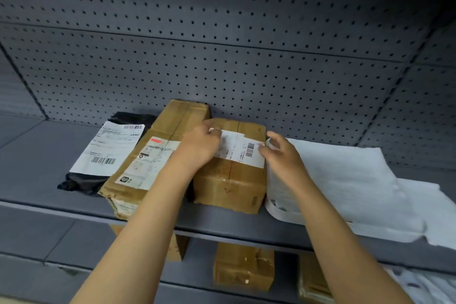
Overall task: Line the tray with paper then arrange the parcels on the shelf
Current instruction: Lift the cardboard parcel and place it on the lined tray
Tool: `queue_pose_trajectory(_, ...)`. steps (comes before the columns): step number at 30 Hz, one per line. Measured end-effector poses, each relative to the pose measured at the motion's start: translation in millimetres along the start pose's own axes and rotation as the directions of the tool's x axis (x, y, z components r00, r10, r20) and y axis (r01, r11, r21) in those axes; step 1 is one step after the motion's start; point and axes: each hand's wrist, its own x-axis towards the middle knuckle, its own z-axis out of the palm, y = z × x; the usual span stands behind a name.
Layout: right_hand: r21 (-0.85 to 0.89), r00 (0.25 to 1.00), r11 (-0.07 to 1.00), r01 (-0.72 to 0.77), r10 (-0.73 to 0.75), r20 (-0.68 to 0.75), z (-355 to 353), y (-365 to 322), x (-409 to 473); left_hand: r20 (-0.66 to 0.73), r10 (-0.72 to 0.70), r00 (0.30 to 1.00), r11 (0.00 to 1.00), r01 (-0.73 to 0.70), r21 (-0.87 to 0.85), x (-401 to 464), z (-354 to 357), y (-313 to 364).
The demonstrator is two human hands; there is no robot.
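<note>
A small cardboard box (232, 180) with a white label stands on the grey shelf (44, 155), partly on the white paper (345, 180) that lines the shelf's right side. My left hand (199, 145) rests on the box's top left, fingers on the label. My right hand (278, 150) touches the label's right edge, fingers spread. A longer cardboard box (153, 155) lies just left of it, and a black mailer bag (103, 150) with a white label lies further left.
A grey pegboard wall (222, 57) backs the shelf. On the lower shelf stand more cardboard boxes (243, 266) and crumpled white paper (424, 286) at the right. The white paper overhangs the upper shelf's front edge.
</note>
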Motion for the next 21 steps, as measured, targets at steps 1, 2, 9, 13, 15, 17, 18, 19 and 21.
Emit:
queue_pose_trajectory(1,0.005,1.000,1.000,-0.007,0.007,0.015,2.0,1.0,-0.9,0.028,-0.021,0.999,1.000,0.021,0.017,1.0,1.3,-0.3)
queue_pose_trajectory(2,0.011,1.000,1.000,-0.010,0.009,0.027,3.8,1.7,-1.8,0.051,-0.041,0.998,0.999,0.040,0.033,1.9,2.4,-0.1)
queue_pose_trajectory(9,0.091,1.000,0.995,0.027,-0.026,-0.019,-4.4,-4.9,-3.7,0.011,-0.139,0.990,0.972,0.138,-0.192,-0.3,-7.1,11.2)
queue_pose_trajectory(13,0.163,0.995,0.982,0.094,-0.086,-0.058,-16.9,-12.5,-8.2,-0.084,-0.143,0.986,0.927,0.103,-0.362,-8.6,-23.6,18.5)
queue_pose_trajectory(15,0.224,0.991,0.967,0.125,-0.109,-0.084,-24.0,-18.9,-10.5,-0.123,-0.116,0.986,0.914,0.058,-0.403,-16.1,-30.0,24.8)
queue_pose_trajectory(17,0.266,0.987,0.952,0.151,-0.128,-0.102,-30.5,-26.0,-13.6,-0.152,-0.095,0.984,0.889,0.015,-0.459,-23.4,-35.5,29.7)
queue_pose_trajectory(18,0.279,0.984,0.946,0.164,-0.138,-0.111,-34.3,-29.2,-15.6,-0.162,-0.086,0.983,0.876,-0.002,-0.481,-25.8,-37.2,31.2)
queue_pose_trajectory(19,0.289,0.982,0.941,0.177,-0.147,-0.121,-38.4,-32.1,-18.2,-0.170,-0.075,0.983,0.865,-0.021,-0.502,-27.8,-37.9,33.1)
queue_pose_trajectory(21,0.297,0.975,0.932,0.206,-0.169,-0.146,-46.7,-35.9,-23.0,-0.183,-0.051,0.982,0.849,-0.055,-0.526,-29.4,-37.0,37.6)
